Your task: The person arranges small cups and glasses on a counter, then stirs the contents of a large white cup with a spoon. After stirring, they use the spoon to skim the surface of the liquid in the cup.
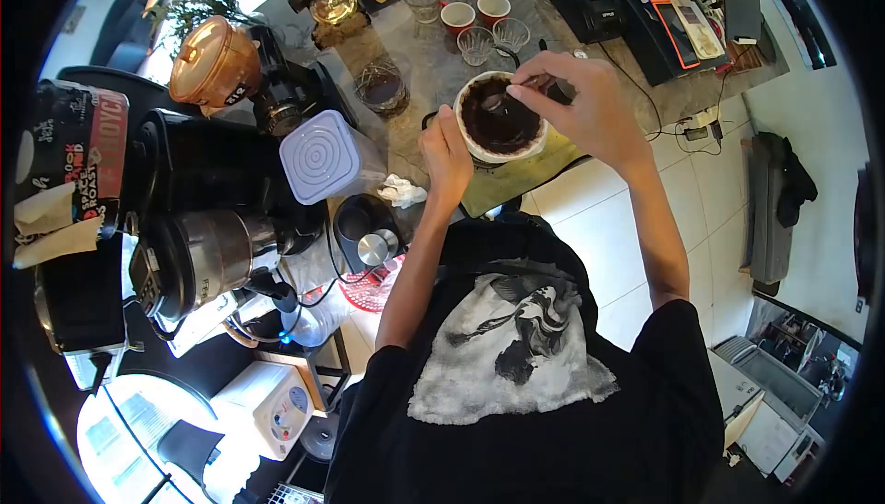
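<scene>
A white coffee dripper (464,141) lined with a paper filter stands at the counter's near edge. Dark wet coffee grounds (502,130) coat its inside. My left hand (448,155) is closed at the dripper's left side, its fingertips against the rim. Over the right rim, my right hand (590,107) pinches a small spoon (495,104), whose bowl reaches down to the grounds. The right hand hides most of the spoon's handle. A green cloth (489,192) lies beneath the dripper.
Left of the dripper are a glass server (382,89) with dark liquid, a lidded plastic container (320,155), a crumpled tissue (402,191) and a grinder (217,255). Red cups (457,17) and several glasses (476,45) stand behind. A card terminal (678,20) sits at the back right.
</scene>
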Tool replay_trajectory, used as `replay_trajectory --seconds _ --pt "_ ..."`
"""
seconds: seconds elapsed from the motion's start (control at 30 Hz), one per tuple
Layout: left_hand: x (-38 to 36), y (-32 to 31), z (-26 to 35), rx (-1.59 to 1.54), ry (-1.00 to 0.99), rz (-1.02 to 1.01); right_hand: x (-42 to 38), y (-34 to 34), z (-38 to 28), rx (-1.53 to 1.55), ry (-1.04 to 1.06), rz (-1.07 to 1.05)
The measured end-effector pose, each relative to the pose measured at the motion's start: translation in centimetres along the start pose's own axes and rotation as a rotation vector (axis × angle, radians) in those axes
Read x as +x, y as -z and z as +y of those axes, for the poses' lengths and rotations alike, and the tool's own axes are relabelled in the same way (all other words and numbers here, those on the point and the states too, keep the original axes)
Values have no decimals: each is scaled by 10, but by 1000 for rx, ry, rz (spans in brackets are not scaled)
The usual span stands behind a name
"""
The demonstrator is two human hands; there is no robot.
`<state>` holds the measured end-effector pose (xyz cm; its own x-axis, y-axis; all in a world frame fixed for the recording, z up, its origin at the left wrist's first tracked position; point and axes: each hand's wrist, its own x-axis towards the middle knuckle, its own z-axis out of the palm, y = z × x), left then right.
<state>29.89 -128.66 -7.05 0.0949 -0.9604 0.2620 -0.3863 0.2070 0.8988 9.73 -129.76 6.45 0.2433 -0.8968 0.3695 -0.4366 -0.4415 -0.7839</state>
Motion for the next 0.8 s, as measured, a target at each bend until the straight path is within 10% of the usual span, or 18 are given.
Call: replay_trajectory --seconds 0.8 --pt "-5 -6 -10 1 -28 4 -6 -7 24 -2 -25 -148"
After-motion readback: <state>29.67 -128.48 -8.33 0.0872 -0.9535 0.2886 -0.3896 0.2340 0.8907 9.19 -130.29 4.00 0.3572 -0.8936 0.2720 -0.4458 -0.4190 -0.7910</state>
